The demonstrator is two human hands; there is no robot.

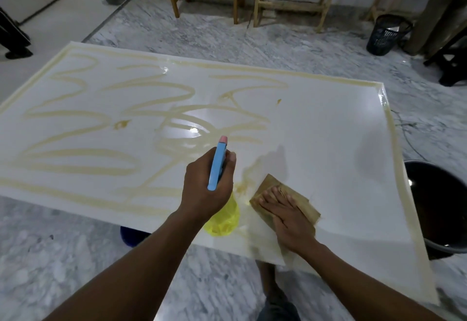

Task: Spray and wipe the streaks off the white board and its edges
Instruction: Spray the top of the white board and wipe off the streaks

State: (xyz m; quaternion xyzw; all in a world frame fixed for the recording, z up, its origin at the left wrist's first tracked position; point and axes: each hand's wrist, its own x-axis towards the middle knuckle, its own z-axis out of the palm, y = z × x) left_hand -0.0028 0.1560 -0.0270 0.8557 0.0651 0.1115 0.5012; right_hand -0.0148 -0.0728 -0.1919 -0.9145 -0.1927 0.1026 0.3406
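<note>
The white board (328,131) lies flat, raised off the marble floor, with its long axis running left to right. The left hand (206,194) grips a spray bottle (217,169). Its fingers (231,159) are curled round the blue head, and the pink nozzle (224,139) points far and slightly left, towards the yellowish streaks (75,153). The right hand (290,222) presses a folded brown cloth (269,184) onto the board close to its near edge, fingers straight and flat on top. The right part of the board looks clean. Loops of streak cover the middle and left, and a band runs along the far and right edges. So the dirty area lies left and far of the cloth (the bottle hand is the nearer of the two), and the wiping probably has to travel leftward along the board's length. A dark bucket (442,207) stands at the right end.
</note>
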